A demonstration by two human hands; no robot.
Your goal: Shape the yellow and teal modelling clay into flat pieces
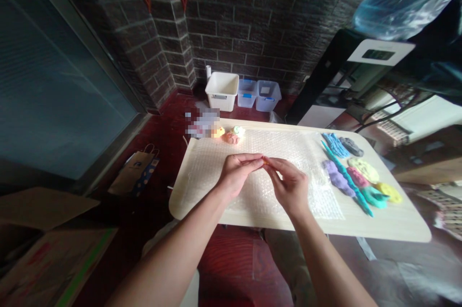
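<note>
Over the middle of the table, my left hand and my right hand meet at the fingertips. Both are closed in a pinch on a small orange bit of modelling clay, mostly hidden by the fingers. Beneath them a sheet of bubble wrap covers much of the tabletop. Beyond my left hand lie a pink and pale-green clay piece and a small yellow-orange figure. On the right are lumps of clay: blue, grey, purple, yellow, and a long teal strip.
The pale table has rounded corners. Behind it, a white bin and two clear boxes stand by the brick wall. A water dispenser rises at right. A paper bag and cardboard box are at left.
</note>
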